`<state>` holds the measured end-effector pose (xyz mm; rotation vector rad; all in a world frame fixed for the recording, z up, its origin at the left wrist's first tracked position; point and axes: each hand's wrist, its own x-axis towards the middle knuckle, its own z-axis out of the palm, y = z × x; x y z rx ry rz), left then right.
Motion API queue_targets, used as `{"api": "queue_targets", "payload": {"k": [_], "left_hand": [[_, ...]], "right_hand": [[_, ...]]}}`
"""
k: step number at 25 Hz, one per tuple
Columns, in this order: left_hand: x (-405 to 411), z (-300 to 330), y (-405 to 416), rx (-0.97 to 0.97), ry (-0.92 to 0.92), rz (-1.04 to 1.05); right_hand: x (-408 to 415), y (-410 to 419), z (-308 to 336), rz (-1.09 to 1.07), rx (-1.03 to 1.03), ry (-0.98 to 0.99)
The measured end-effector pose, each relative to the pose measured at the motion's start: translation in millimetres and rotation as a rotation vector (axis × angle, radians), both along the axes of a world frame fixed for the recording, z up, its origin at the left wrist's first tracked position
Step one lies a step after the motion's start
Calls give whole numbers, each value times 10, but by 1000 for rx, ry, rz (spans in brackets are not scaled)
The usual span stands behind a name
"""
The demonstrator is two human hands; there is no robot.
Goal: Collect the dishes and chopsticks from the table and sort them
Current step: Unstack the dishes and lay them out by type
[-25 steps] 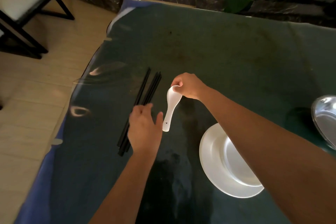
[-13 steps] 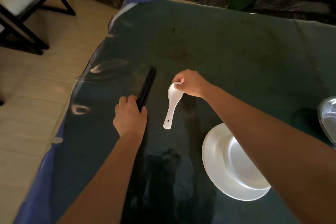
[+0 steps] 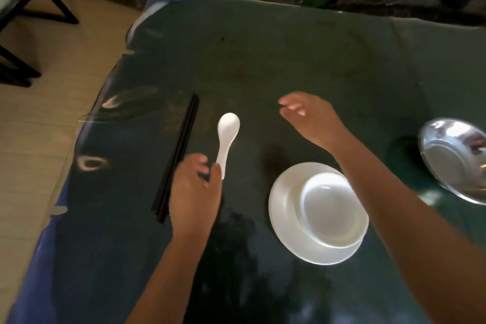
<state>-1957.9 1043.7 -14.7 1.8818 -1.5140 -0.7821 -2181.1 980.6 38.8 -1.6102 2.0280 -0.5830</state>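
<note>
The left hand hangs low over the table with its fingers loosely curled and parted, gripping nothing; its thumb lies against the handle end of the white spoon, though motion blur leaves it unclear whether skin really touches it. The spoon lies flat, bowl pointing away from that hand. Just to the hand's left the black chopsticks lie bundled and parallel, their near ends partly hidden behind the hand. The right hand is spread and relaxed above the cloth, holding nothing, well right of the spoon. Under its forearm sits a white bowl on a white plate, both partly covered by the arm. Farther right a metal dish is cut off by the frame edge. Beyond both hands the dark cloth runs bare to the far edge; the left table edge lies close beyond the chopsticks.
</note>
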Motion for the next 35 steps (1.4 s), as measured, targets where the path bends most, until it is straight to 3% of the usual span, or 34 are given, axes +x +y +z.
{"api": "queue_targets", "payload": {"k": [4,8,11,14,20,26,35], "left_hand": [[-454,-51,570,437,273,-184],[-673,-104,696,506,340,-255],[-667,-132,709,539,461,-201],[-671,-151,715,494,461,-190],[-1019,-133,640,443,486,-273],[-1709,-160,530,445,506,-242],[-1774,-174,641,421,532,-135]], "right_hand": [[-544,1151,19,-227,258,-11],[-612,1621,-186,-216,461,-216],[-609,1732,-282,-307,391,-365],[-675,1801,-327,-341,299,-398],[-1191,1726,-67,-539,91,-677],[-1361,1111,112,-427,60,-567],[-346,245,-312,-24,437,-427]]}}
